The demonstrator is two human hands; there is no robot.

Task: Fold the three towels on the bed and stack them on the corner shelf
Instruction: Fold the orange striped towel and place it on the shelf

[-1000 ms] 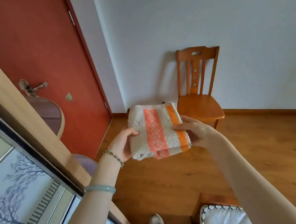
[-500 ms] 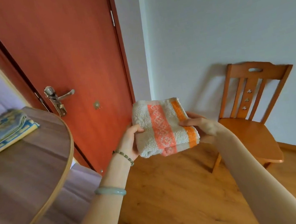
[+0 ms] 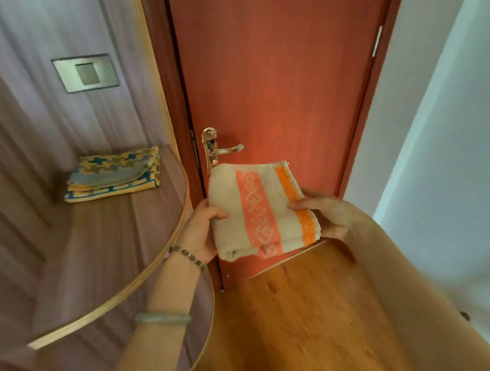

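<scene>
I hold a folded cream towel (image 3: 260, 208) with pink and orange bands in front of me, just right of the corner shelf. My left hand (image 3: 201, 233) grips its left edge and my right hand (image 3: 327, 216) grips its right edge. The rounded wooden corner shelf (image 3: 115, 252) is at the left. At its back lie two folded towels, a light blue one (image 3: 108, 174) stacked on a yellow and blue patterned one (image 3: 119, 187).
A red door (image 3: 278, 72) with a metal handle (image 3: 220, 149) stands straight ahead, right behind the towel. A lower rounded shelf (image 3: 194, 332) sits beneath the upper one. Wood floor (image 3: 286, 320) spreads below, a white wall (image 3: 463, 125) at right, a wall plate (image 3: 85, 73) above the shelf.
My view has swung left: the chair has left the frame and the corner shelf with its stacked towels is now in full sight. Both hands still hold the folded towel, now closer to the shelf.
</scene>
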